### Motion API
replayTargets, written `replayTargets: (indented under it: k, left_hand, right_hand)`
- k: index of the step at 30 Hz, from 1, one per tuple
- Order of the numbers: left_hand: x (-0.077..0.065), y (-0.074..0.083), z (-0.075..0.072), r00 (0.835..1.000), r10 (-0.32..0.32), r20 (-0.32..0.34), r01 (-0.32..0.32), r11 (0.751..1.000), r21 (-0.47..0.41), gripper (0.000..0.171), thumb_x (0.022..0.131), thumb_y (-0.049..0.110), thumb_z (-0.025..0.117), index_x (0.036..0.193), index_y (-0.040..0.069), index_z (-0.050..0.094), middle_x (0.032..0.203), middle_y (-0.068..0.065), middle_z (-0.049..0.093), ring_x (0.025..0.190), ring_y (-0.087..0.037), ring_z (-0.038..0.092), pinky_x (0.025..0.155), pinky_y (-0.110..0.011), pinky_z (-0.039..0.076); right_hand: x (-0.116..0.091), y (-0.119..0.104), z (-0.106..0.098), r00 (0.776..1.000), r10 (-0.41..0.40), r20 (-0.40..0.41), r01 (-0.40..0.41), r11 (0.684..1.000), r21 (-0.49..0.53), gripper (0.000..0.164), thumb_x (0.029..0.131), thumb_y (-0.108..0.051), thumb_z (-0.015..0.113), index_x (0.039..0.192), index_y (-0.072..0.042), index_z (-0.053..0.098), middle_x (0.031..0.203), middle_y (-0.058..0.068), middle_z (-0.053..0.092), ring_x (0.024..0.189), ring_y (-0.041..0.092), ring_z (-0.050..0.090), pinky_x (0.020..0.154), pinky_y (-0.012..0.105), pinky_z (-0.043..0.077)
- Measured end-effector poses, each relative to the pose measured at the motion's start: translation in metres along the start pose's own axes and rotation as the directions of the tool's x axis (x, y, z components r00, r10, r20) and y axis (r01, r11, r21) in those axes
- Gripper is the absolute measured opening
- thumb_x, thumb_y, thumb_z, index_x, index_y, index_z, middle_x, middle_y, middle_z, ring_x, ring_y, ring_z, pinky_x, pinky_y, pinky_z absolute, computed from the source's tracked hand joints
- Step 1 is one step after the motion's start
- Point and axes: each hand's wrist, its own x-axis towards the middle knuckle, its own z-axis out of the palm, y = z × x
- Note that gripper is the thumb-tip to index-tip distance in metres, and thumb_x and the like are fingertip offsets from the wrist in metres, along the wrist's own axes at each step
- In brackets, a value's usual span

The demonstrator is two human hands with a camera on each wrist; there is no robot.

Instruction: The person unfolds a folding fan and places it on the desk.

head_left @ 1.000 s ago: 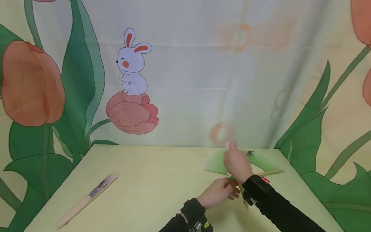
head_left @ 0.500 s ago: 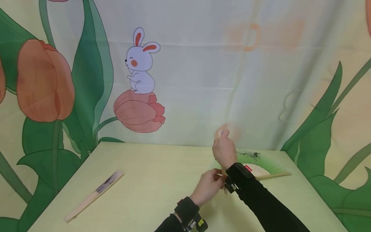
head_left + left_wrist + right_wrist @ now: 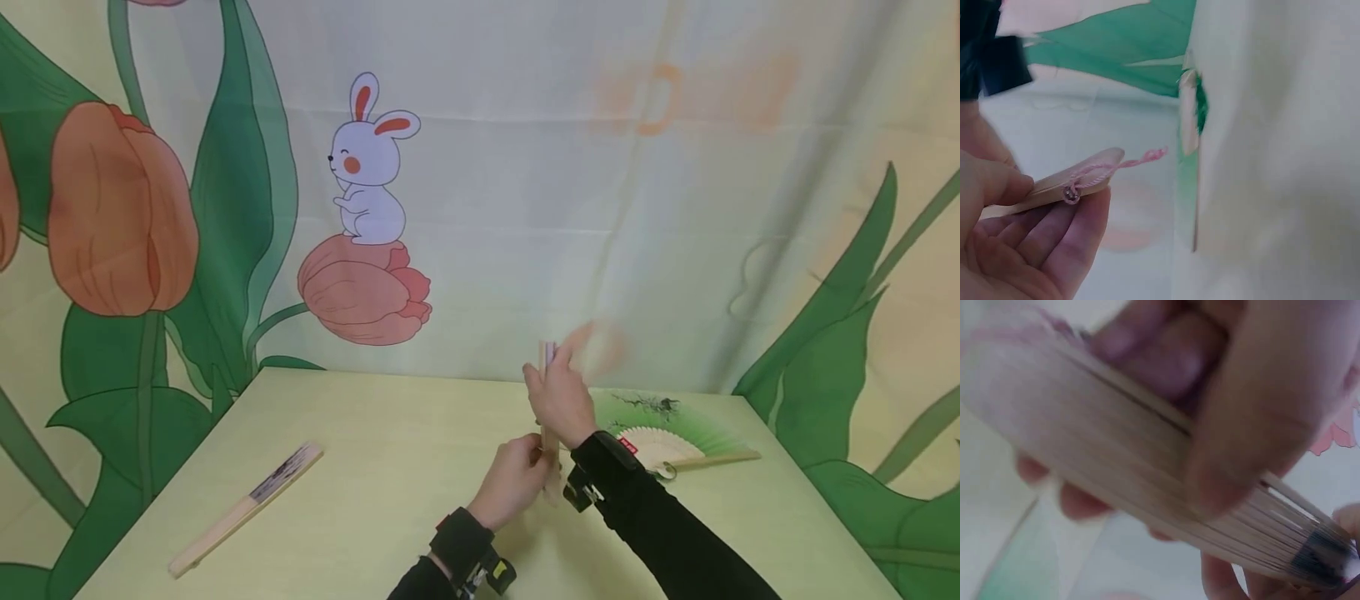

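I am holding the folded fan [image 3: 1104,444] in both hands, so neither hand is nearer: both are touching it. In the head view its long side is running nearly straight up and down. I cannot tell how much it is leaning.

My left hand [image 3: 506,482] is sitting low, close to the end with the pink cord [image 3: 1116,172] and its little bead [image 3: 1071,195]. My thumb is pressing on one side and my fingers are lying along the other, so they are pinching the fan with only a narrow space between. The cord is sticking out past that end.

My right hand [image 3: 564,404] is sitting higher, nearer the paper end. Its fingers are gripping the fan too, close together, and the top of the fan is poking up between thumb and finger.

On the table [image 3: 390,467], the spread green fan [image 3: 705,427] is lying to the right, partly behind my right hand and wrist. Another shut fan [image 3: 247,510] is lying slantwise, well apart on the left.
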Motion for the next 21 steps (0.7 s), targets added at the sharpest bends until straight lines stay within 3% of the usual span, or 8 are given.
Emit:
replayTargets:
  k: [4,7,10,13,16,21]
  left_hand:
    - [0.002,0.001,-0.016,1.0,-0.024,0.003,0.024,0.999,-0.022,0.019,0.1,0.011,0.052,0.104,-0.001,0.067,0.069,0.002,0.058,0.05,-0.008,0.039,0.046,-0.023,0.033]
    - [0.004,0.004,-0.03,0.999,-0.046,-0.001,0.046,0.998,-0.048,0.019,0.1,0.01,0.052,0.107,-0.001,0.066,0.07,0.0,0.059,0.054,-0.01,0.044,0.051,-0.025,0.041]
    - [0.005,0.008,-0.043,0.998,-0.057,0.007,0.057,0.994,-0.095,0.022,0.102,0.011,0.05,0.113,-0.001,0.065,0.077,-0.004,0.063,0.066,-0.012,0.057,0.064,-0.031,0.053]
    - [0.005,0.011,-0.055,0.998,-0.051,0.023,0.054,0.986,-0.157,0.026,0.104,0.015,0.05,0.119,-0.001,0.063,0.09,-0.01,0.068,0.082,-0.018,0.066,0.076,-0.035,0.057]
    - [0.005,0.012,-0.064,0.997,-0.046,0.055,0.058,0.971,-0.23,0.029,0.104,0.017,0.05,0.124,-0.001,0.061,0.1,-0.016,0.069,0.089,-0.022,0.068,0.08,-0.034,0.056]
    - [0.003,0.014,-0.076,0.995,-0.048,0.093,0.074,0.95,-0.303,0.031,0.103,0.016,0.05,0.128,-0.001,0.057,0.102,-0.018,0.068,0.09,-0.024,0.069,0.083,-0.034,0.056]
  right_hand:
    - [-0.006,-0.001,0.006,0.999,-0.028,0.03,0.026,0.998,0.052,0.049,0.098,-0.05,0.053,0.115,-0.006,0.04,0.073,0.011,0.052,0.056,0.022,0.052,0.049,0.032,0.038]
    - [-0.01,-0.002,0.012,0.998,-0.059,0.022,0.057,0.994,0.096,0.051,0.097,-0.052,0.053,0.116,-0.006,0.046,0.076,0.009,0.054,0.059,0.022,0.05,0.05,0.032,0.039]
    - [-0.012,-0.005,0.018,0.996,-0.091,-0.009,0.091,0.988,0.127,0.049,0.098,-0.05,0.053,0.117,-0.004,0.054,0.08,0.009,0.059,0.063,0.022,0.054,0.051,0.032,0.043]
    - [-0.013,-0.007,0.02,0.994,-0.105,-0.009,0.105,0.98,0.172,0.042,0.099,-0.045,0.053,0.108,-0.004,0.063,0.084,0.008,0.061,0.068,0.022,0.056,0.052,0.032,0.047]
    - [-0.015,-0.009,0.019,0.994,-0.113,0.004,0.109,0.967,0.231,0.038,0.101,-0.039,0.053,0.103,-0.004,0.067,0.083,0.008,0.06,0.07,0.021,0.053,0.054,0.03,0.044]
    - [-0.019,-0.008,0.017,0.995,-0.095,0.021,0.082,0.937,0.339,0.028,0.102,-0.027,0.054,0.104,-0.004,0.071,0.082,0.008,0.058,0.071,0.021,0.053,0.062,0.03,0.043]
